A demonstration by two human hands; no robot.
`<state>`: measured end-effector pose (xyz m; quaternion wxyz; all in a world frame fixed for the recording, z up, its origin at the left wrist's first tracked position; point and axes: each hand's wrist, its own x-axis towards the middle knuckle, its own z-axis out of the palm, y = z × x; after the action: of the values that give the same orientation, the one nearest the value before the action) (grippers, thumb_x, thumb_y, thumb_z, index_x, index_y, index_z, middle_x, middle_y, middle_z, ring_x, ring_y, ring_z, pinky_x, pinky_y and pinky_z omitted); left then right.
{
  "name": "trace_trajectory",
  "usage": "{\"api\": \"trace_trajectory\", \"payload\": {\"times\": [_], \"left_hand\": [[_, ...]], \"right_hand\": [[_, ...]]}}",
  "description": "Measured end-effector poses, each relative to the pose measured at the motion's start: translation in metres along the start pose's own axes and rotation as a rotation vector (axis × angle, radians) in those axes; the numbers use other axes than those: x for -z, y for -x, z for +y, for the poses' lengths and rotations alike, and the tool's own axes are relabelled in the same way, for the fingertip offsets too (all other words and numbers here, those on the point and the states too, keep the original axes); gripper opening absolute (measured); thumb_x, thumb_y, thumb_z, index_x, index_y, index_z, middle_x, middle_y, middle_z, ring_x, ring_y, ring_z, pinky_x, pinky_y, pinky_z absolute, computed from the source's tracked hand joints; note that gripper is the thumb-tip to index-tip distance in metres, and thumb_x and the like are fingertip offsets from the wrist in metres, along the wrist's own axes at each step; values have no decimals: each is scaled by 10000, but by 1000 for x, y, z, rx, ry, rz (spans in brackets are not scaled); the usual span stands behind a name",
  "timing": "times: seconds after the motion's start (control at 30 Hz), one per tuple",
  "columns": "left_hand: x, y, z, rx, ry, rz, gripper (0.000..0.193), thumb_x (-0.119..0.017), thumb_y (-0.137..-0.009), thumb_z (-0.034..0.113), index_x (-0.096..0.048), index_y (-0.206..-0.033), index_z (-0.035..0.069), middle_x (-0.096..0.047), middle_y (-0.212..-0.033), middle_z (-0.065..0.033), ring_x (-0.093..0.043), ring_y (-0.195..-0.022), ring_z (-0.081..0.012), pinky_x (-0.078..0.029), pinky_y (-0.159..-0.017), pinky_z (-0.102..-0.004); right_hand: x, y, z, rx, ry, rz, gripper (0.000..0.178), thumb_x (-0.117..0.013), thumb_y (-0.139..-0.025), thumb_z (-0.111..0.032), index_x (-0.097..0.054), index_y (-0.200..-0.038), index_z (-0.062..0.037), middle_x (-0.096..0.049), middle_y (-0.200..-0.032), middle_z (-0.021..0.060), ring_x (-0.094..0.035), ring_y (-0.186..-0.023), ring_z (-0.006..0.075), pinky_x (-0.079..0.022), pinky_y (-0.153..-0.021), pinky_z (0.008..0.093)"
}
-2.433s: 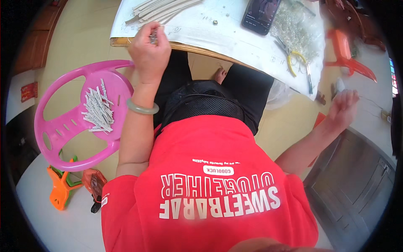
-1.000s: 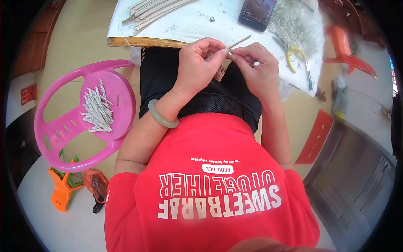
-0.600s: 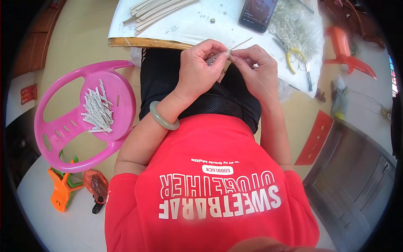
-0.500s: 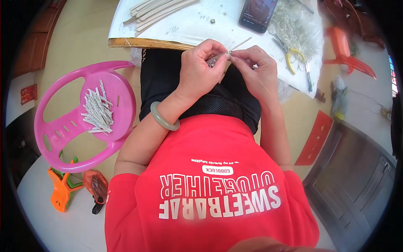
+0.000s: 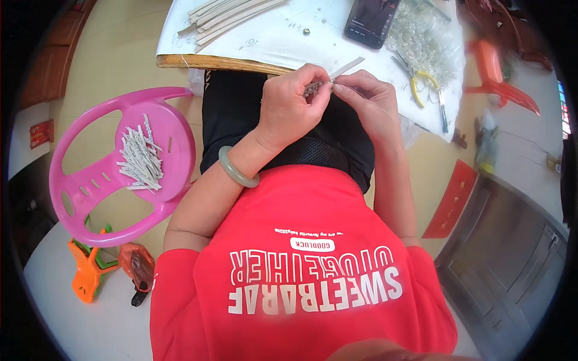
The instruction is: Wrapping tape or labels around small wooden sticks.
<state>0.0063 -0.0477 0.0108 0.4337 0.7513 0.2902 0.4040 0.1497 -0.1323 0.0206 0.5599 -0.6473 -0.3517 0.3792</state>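
Note:
Over my lap, near the table's front edge, my left hand (image 5: 295,105) pinches a narrow pale strip (image 5: 350,65). Small glittering beads (image 5: 312,88) cover the part of it between my fingers, while its bare flat end sticks out up and to the right. My right hand (image 5: 372,105) meets it there, thumb and fingertips pressed together against the strip's side. What is in that right-hand pinch is too small to tell. A pale bangle circles my left wrist.
On the white-covered table lie long pale strips (image 5: 232,18), a phone (image 5: 371,23), yellow-handled pliers (image 5: 415,81) and a heap of clear beads (image 5: 424,42). To my left, a pink chair (image 5: 72,174) bears a pile of short beaded strips (image 5: 141,159).
My left hand has shifted slightly down and right. The strip has turned, so its bare end now shows its broad flat side. Both hands stay together at the strip.

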Motion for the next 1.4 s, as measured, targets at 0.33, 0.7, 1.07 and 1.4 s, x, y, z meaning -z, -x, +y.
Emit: {"api": "trace_trajectory", "payload": {"times": [0.33, 0.7, 1.07, 1.4], "left_hand": [[-1, 1, 0, -13, 2, 13, 93, -682, -746, 38, -649, -829, 64, -638, -655, -25, -516, -484, -166, -417, -482, -272], [-2, -1, -7, -331, -292, -52, 160, -674, -730, -16, -647, -873, 49, -654, -760, -32, -554, -562, -185, -439, -522, -278], [-8, -23, -22, -550, -560, 1, 160, -667, -721, 66, -557, -834, 90, -558, -735, -34, -515, -556, -198, -427, -508, -305], [-11, -11, -23, -425, -598, -82, 144, -646, -780, 45, -622, -921, 60, -644, -837, -37, -582, -641, -196, -462, -548, -297]], "right_hand": [[-1, 1, -3, -13, -13, 0, 82, -728, -803, -9, -751, -881, 6, -645, -803, 25, -508, -664, 83, -402, -602, 192], [7, -4, 8, -158, 18, -24, 99, -722, -818, -35, -719, -883, 39, -691, -760, 80, -592, -650, 106, -475, -617, 194], [-1, -36, -7, -317, -223, -22, 178, -692, -868, -115, -669, -893, 60, -694, -795, 127, -684, -700, 176, -572, -644, 231], [-10, -38, 2, -340, -131, 17, 138, -675, -862, -77, -655, -918, 47, -681, -779, 116, -659, -663, 156, -565, -627, 224]]}}
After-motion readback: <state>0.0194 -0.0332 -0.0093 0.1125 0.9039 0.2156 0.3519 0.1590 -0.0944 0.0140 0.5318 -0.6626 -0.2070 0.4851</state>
